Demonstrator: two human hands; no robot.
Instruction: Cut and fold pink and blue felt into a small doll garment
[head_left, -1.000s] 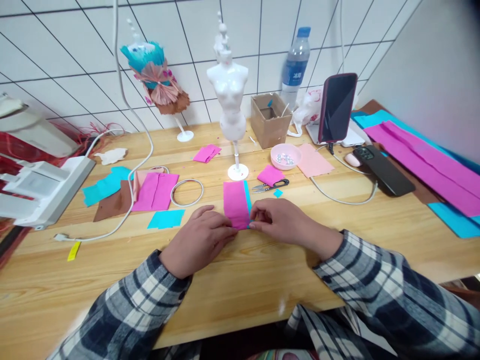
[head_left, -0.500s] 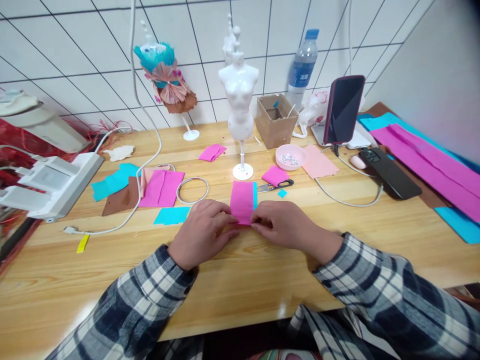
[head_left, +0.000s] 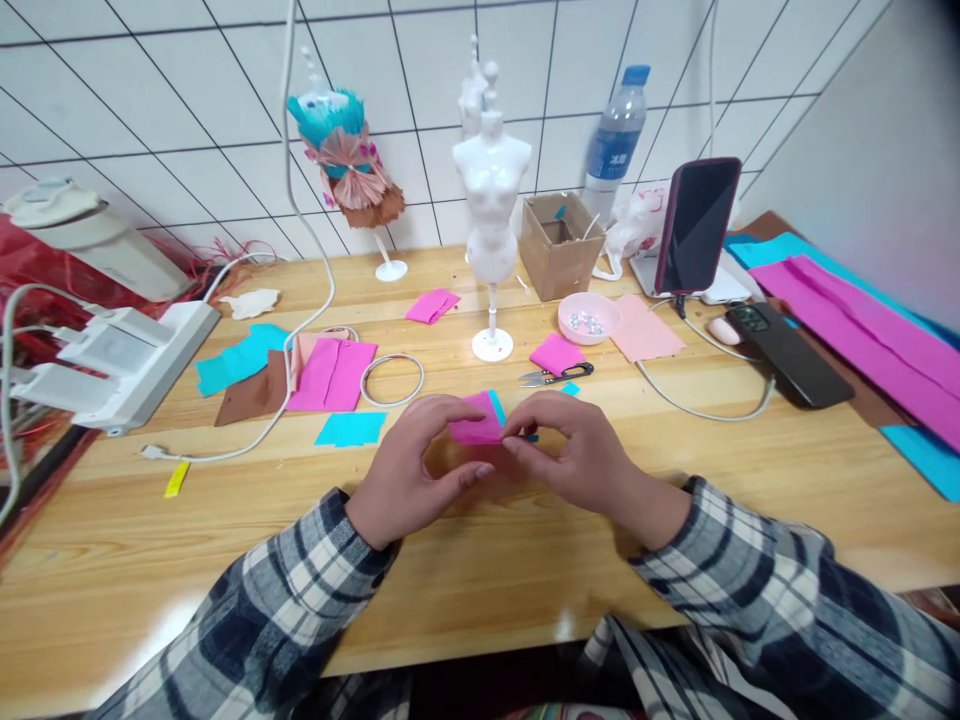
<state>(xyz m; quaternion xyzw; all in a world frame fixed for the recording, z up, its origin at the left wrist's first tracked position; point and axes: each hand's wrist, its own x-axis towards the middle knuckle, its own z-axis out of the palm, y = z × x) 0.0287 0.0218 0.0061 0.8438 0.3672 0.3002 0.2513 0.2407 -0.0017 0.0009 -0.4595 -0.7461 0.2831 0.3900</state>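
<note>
A small piece of pink crepe paper (head_left: pixel 478 430) with a turquoise strip (head_left: pixel 497 408) along one side is between my hands, just above or on the table. My right hand (head_left: pixel 581 455) pinches its right-hand corner between thumb and forefinger. Close by on the left, my left hand (head_left: pixel 412 465) has its thumb and forefinger spread apart. Its fingertips are near the paper's left side; whether they touch it I cannot tell. Beyond the paper lie black-handled thread snips (head_left: pixel 559 374) and a folded pink paper piece (head_left: pixel 556 353).
A white dress form (head_left: pixel 491 200) stands behind, with a decorated one (head_left: pixel 349 165) to its left. Around it are a cardboard box (head_left: pixel 562 260), a pink dish of beads (head_left: pixel 589 318), a phone (head_left: pixel 787 355), a coiled cable (head_left: pixel 391 380), a power strip (head_left: pixel 161 365) and coloured paper (head_left: pixel 334 375).
The pink paper has turned and tilted, its turquoise strip now slanting. My left thumb and forefinger have come off its near edge and spread. My right hand still pinches the paper.
</note>
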